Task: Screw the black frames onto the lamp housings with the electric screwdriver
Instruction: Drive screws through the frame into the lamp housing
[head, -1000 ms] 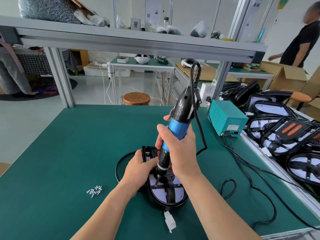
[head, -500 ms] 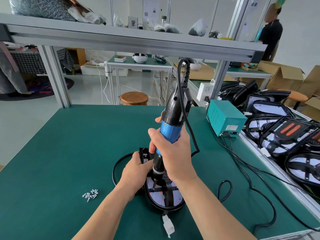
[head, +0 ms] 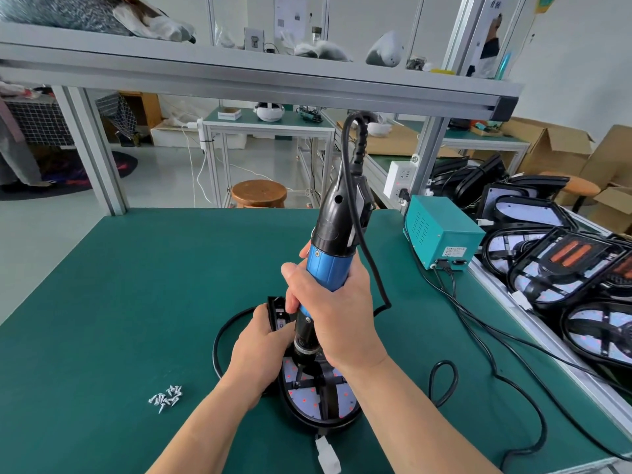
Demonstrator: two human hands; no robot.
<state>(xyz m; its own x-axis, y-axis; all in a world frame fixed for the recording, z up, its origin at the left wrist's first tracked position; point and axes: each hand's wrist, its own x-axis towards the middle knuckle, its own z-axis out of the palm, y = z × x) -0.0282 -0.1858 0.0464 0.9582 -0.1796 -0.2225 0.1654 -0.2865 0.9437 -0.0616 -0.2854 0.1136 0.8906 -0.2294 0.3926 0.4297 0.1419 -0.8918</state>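
Right hand [head: 337,314] wrapped tight round screwdriver [head: 330,265], bit down on frame [head: 323,388]. Left hand [head: 258,350] clamps lamp [head: 318,417]. Screw-driving step; next, likely fresh screw from pile [head: 166,398].

- Green desk [head: 119,285] under the grip.
- Aluminium shelf [head: 260,80] overhead.
- Wooden stool [head: 259,193] beyond, on pale floor [head: 164,186].
- Cardboard boxes [head: 554,148] far right.

A teal power supply box [head: 441,230] sits on the green counter [head: 136,285] near its right edge, a white wall socket [head: 398,179] behind it, a round wooden stool [head: 259,193] beyond the counter's far edge.
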